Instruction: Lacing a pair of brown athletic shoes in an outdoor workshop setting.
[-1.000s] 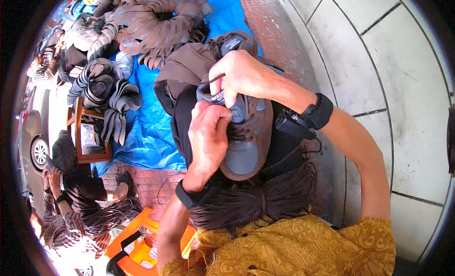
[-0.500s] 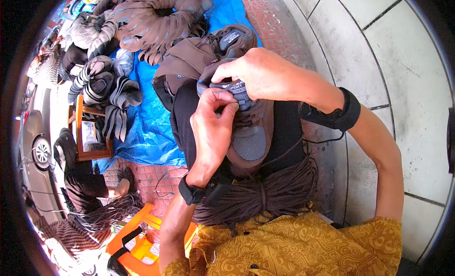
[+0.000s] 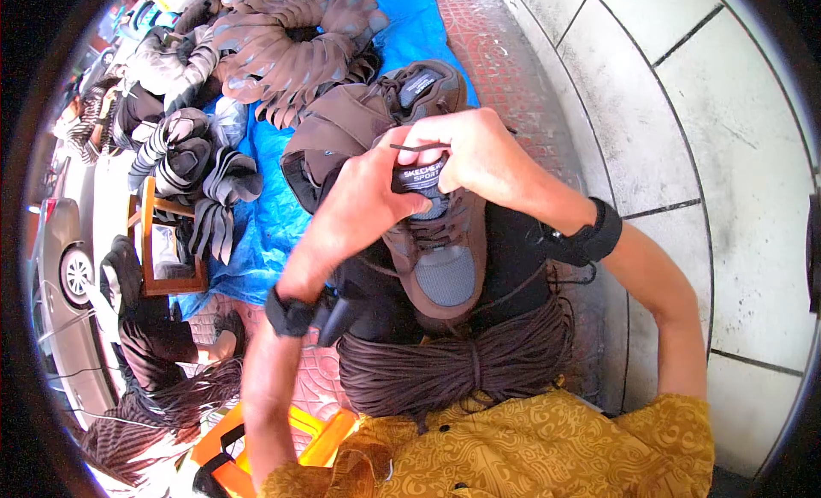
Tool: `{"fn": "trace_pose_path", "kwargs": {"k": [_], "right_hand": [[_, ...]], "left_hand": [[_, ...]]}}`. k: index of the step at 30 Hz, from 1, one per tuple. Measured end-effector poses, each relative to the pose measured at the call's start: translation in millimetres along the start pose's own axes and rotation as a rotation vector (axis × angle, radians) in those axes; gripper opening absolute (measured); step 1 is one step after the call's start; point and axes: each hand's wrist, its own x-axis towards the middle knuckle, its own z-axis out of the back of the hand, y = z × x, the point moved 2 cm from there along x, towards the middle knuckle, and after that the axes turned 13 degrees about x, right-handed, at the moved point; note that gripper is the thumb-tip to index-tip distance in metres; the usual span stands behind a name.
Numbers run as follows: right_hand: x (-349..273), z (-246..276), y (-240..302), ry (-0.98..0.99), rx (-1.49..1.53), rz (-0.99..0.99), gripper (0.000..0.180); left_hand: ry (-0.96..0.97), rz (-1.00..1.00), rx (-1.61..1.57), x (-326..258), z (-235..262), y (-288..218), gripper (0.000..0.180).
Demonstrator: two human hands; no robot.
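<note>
A brown shoe (image 3: 466,241) with a grey mesh toe (image 3: 445,280) rests on my lap, toe toward me. My left hand (image 3: 363,194) is closed on its left side, the thumb pressed on the dark tongue (image 3: 419,177) and the other fingers mostly hidden. My right hand (image 3: 483,151) curls over the shoe's opening from the right. A thin dark shoelace (image 3: 415,145) runs across its bent fingers, seemingly held there. Lacing crosses the front of the shoe below the tongue. A thick bundle of dark brown laces (image 3: 453,374) lies across my lap, tied in the middle.
Brown shoe pieces (image 3: 329,126) and another shoe (image 3: 423,87) lie just beyond. Rings of brown pieces (image 3: 291,44) and striped grey ones (image 3: 180,147) cover the blue tarp (image 3: 256,267). A wooden stool (image 3: 175,284), an orange plastic stool (image 3: 321,438) and another person's leg (image 3: 158,344) are left; a tiled wall (image 3: 753,198) stands right.
My left hand has shifted up and around the shoe's left side. The right hand has drawn back from inside the opening; a lace now shows across its fingers.
</note>
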Motion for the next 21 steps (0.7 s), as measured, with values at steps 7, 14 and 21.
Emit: {"fn": "trace_pose_path", "kwargs": {"k": [7,14,21], "right_hand": [[-43,-2,16,-0.161,-0.254,0.268,0.027],[-55,-16,46,-0.272,-0.582,0.680,0.021],[-35,-37,18,-0.142,-0.712,0.741,0.009]], "left_hand": [[0.388,-0.010,-0.234,12,15,18,0.053],[0.360,0.069,-0.517,1,23,22,0.055],[0.306,0.036,-0.482,1,20,23,0.053]]}}
